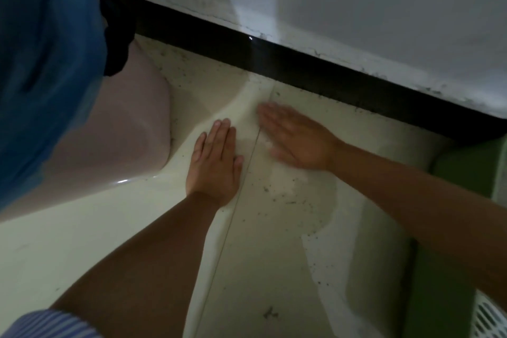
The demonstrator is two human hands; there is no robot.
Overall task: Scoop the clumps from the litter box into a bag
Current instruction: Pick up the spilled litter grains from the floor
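At the far left a large blue plastic mass [46, 68] fills the upper corner, blurred and too close to the camera to tell what it is; a dark shape [115, 30] sits just behind its right edge; below and to the right of it lies a pale pinkish curved tub-like thing [131, 129], its glossy rim catching a highlight, and whether this is the litter box I cannot tell; no clumps or bag can be made out anywhere in view. A blue-and-white striped sleeve [52, 324] shows at the bottom left corner; from it the bare left forearm runs up to the left hand [215, 162], which lies flat and palm-down on the pale tiled floor [260, 269], fingers straight and pressed close together, holding nothing. A thin grout line runs just beside that hand on its right; dark specks and grit are scattered over the tiles on both sides of it. Across the line the right hand [295, 137] also lies flat on the floor, fingers extended and together, empty, its fingertips blurred; the two hands are near each other but apart. A black skirting strip [301, 63] runs diagonally behind both hands at the foot of a white wall [384, 3]. At the right edge stands a green object [466, 167], partly hidden by the right forearm; in the bottom right corner a white slotted grille [491, 318] shows.
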